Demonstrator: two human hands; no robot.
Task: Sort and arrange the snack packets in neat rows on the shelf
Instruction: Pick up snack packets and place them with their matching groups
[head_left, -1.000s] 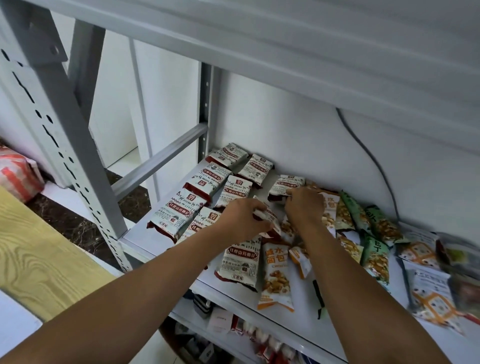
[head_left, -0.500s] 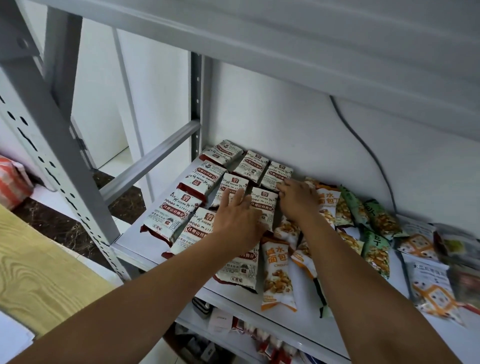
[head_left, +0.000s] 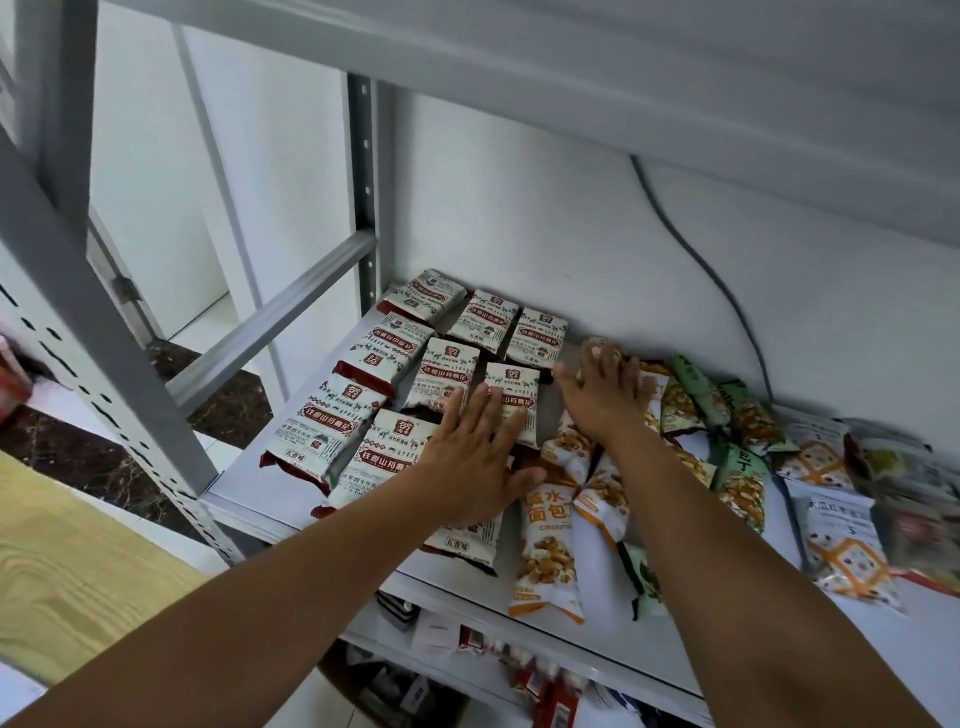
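Note:
Several white-and-maroon snack packets (head_left: 439, 375) lie in rows on the left part of the white shelf (head_left: 249, 483). My left hand (head_left: 475, 460) lies flat with straight fingers on the maroon packets in the middle of the shelf. My right hand (head_left: 605, 395), fingers spread, presses on a loose pile of orange packets (head_left: 550, 545) and green packets (head_left: 740, 480) just right of the rows. Neither hand grips anything.
White packets with an orange diamond print (head_left: 844, 551) lie at the right end. A grey cable (head_left: 691, 244) runs down the back wall. The grey upright (head_left: 104, 322) stands at the left, a wooden board (head_left: 67, 561) below it. A lower shelf (head_left: 498, 654) holds more goods.
The left hand opened from holding a packet and now lies flat on the maroon packets. The back maroon packet slid left into the row. The right hand spread over the orange pile.

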